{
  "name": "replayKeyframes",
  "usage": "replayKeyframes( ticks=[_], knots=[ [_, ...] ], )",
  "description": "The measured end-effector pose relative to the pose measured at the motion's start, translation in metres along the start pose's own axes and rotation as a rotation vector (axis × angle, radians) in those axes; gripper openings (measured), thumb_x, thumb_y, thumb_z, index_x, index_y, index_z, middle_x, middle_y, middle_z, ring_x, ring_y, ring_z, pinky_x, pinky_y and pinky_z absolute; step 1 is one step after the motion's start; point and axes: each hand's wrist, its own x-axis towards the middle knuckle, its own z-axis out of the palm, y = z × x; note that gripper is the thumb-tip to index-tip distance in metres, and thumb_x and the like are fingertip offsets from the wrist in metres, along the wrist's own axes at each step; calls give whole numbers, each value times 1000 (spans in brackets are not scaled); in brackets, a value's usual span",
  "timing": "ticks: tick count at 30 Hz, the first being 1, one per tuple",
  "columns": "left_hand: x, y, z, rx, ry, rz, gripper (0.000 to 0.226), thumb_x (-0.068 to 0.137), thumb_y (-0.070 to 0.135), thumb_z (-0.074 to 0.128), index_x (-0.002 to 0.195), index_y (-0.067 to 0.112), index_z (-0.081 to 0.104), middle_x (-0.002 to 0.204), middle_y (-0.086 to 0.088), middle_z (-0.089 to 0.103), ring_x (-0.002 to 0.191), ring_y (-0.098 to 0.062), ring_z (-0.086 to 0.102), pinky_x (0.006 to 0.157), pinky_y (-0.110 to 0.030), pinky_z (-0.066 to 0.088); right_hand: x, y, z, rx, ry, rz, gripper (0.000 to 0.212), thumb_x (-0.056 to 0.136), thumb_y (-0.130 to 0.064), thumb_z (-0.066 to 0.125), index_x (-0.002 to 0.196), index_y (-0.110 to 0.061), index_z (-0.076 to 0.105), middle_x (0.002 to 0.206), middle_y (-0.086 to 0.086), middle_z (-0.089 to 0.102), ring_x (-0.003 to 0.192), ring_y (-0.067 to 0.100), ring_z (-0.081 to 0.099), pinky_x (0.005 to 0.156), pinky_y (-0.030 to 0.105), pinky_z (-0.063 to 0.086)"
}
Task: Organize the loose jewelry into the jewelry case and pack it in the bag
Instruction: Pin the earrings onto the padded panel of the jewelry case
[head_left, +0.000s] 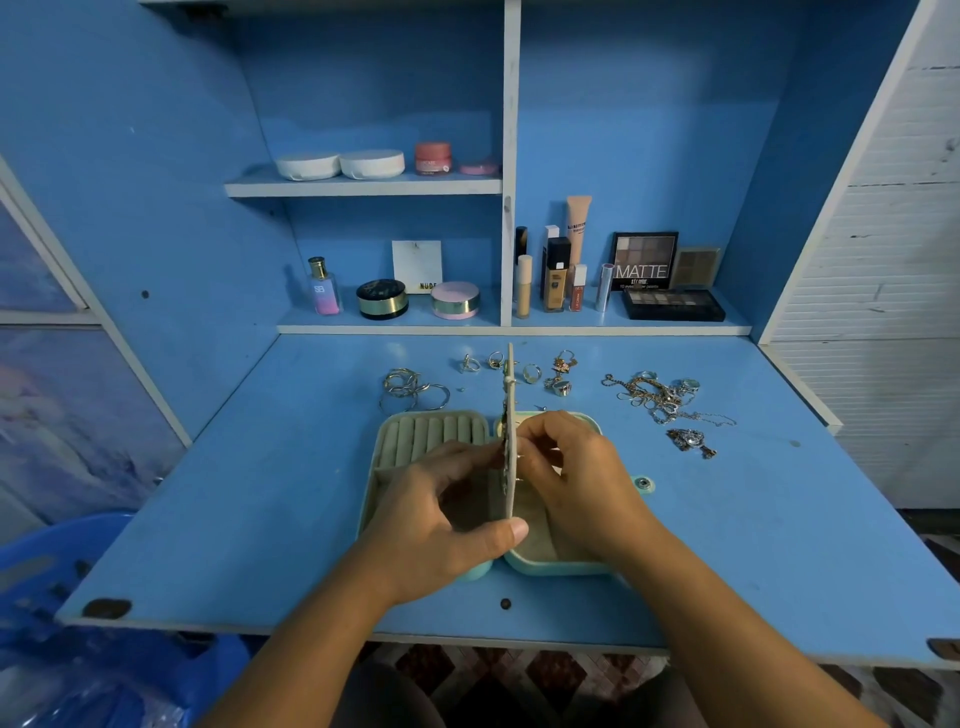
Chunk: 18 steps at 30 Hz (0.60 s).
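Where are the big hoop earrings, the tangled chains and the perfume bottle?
hoop earrings (404, 383): head view, on the overlapping rings.
tangled chains (657, 396): head view, middle of the heap.
perfume bottle (326, 296): head view, on its glass body.

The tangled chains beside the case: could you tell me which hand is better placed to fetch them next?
Right, probably: the tangled chains lie on the right hand's side, while the left hand holds the divider upright.

I see a blue table (260, 519) under blue shelves (363, 187) with white edges, holding cosmetics (556, 275); a white slatted wall (893, 249) on the right, patterned floor (519, 670) below.
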Motion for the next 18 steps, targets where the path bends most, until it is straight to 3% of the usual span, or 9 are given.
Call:
replayKeyframes(
  ticks=[3, 5, 9, 13, 16, 18],
  knots=[
    [0, 1, 1, -6, 3, 1, 55, 66, 50, 75, 118, 41, 63, 113, 10, 65, 112, -12, 62, 96, -39, 52, 2, -2, -6, 32, -91, 66, 10, 94, -24, 54, 87, -23, 61, 82, -11, 61, 78, 1, 57, 67, 15, 45],
    [0, 2, 2, -8, -1, -1, 60, 66, 51, 76, 123, 40, 61, 117, 12, 64, 115, -10, 60, 98, -39, 51, -1, -5, -14, 187, -81, 108, 12, 94, -31, 50, 91, -24, 60, 87, -7, 63, 82, 4, 59, 72, 23, 46],
    [0, 5, 4, 53, -35, -41, 82, 60, 66, 75, 133, 35, 57, 122, 25, 55, 121, 2, 51, 105, -33, 46, -16, -12, -40, 435, -59, 53, 45, 83, -60, 46, 115, -29, 55, 108, -5, 62, 102, 15, 60, 84, 34, 51],
    [0, 10, 8, 198, -45, -29, 91, 57, 79, 70, 136, 37, 53, 123, 32, 48, 121, 8, 46, 104, -28, 45, -28, -10, -49, 294, -83, 19, 60, 83, -57, 57, 136, -30, 46, 118, -9, 60, 109, 9, 59, 88, 31, 53],
    [-1, 11, 10, 337, -26, 17, 93, 57, 84, 65, 136, 37, 53, 122, 33, 46, 120, 10, 42, 101, -22, 44, -38, 0, -54, 231, -53, 55, 66, 79, -56, 62, 138, -33, 42, 120, -16, 57, 113, 3, 56, 87, 27, 53],
    [-2, 12, 10, 422, -20, 53, 89, 59, 84, 63, 135, 39, 53, 122, 33, 44, 120, 13, 38, 98, -11, 37, -44, 8, -61, 121, -63, 60, 75, 73, -64, 61, 139, -36, 38, 121, -23, 54, 113, -4, 52, 90, 18, 48]
  ],
)
